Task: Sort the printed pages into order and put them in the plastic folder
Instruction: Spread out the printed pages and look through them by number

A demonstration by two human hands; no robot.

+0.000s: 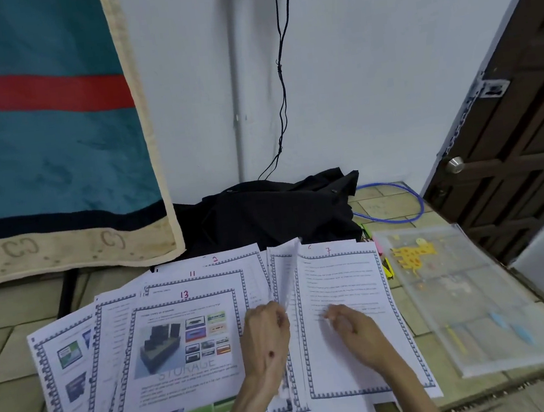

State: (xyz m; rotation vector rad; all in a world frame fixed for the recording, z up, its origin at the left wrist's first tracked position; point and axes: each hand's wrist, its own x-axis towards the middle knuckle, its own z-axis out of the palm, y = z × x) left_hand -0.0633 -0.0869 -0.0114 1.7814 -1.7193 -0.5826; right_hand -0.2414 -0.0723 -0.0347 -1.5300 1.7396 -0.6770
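Printed pages with blue patterned borders lie fanned across the tiled floor. The page numbered 13 (185, 347) sits on top at the left, with pages 11 (193, 277) and 2 (233, 261) showing behind it. Page 7 (344, 316) lies at the right. My left hand (265, 338) pinches a sheet (288, 271) that stands lifted on edge between the two groups. My right hand (355, 328) rests on page 7 with fingers loosely bent. The clear plastic folder (461, 299), printed with a yellow giraffe, lies flat to the right of the pages.
A black garment (271, 212) is heaped behind the pages against the white wall. A teal and red blanket (45, 130) hangs at the left. A dark wooden door (511, 144) stands at the right, and a blue cable (412, 203) loops on the floor near it.
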